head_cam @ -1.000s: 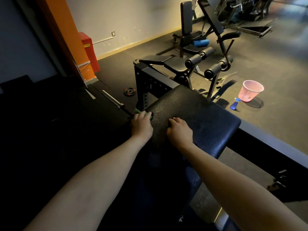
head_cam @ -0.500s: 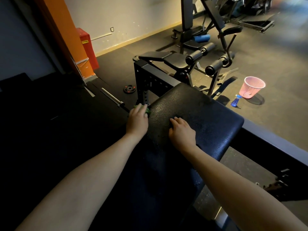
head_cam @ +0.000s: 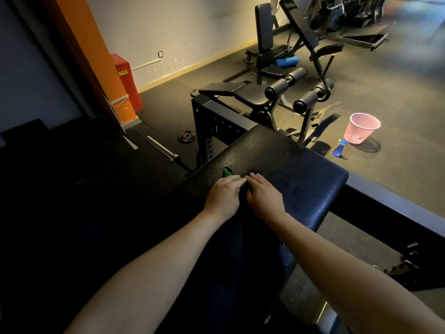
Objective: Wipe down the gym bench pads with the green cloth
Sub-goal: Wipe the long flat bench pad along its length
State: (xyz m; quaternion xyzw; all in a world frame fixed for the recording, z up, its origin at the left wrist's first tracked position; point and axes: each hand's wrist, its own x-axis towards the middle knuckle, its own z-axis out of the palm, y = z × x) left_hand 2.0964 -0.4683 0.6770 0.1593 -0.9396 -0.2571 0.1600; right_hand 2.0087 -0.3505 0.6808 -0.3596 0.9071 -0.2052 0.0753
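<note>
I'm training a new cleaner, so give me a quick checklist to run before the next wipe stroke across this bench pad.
1. Green cloth under left hand: ok.
2. Cloth on bench pad: ok.
3. Right hand clear of stroke path: not ok, rests on pad beside the left hand.
4. Firm grip on cloth: cannot tell, motion blur.
5. Spray bottle at hand: not ok, on floor by pink basket.

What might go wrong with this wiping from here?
The small green cloth lies mostly hidden under the left hand, so it likely covers little of the wide black textured bench pad per stroke; the far corner may be missed. The right hand rests close beside it and may block the stroke. Droplets on the pad's near side could stay wet and slippery.
</note>
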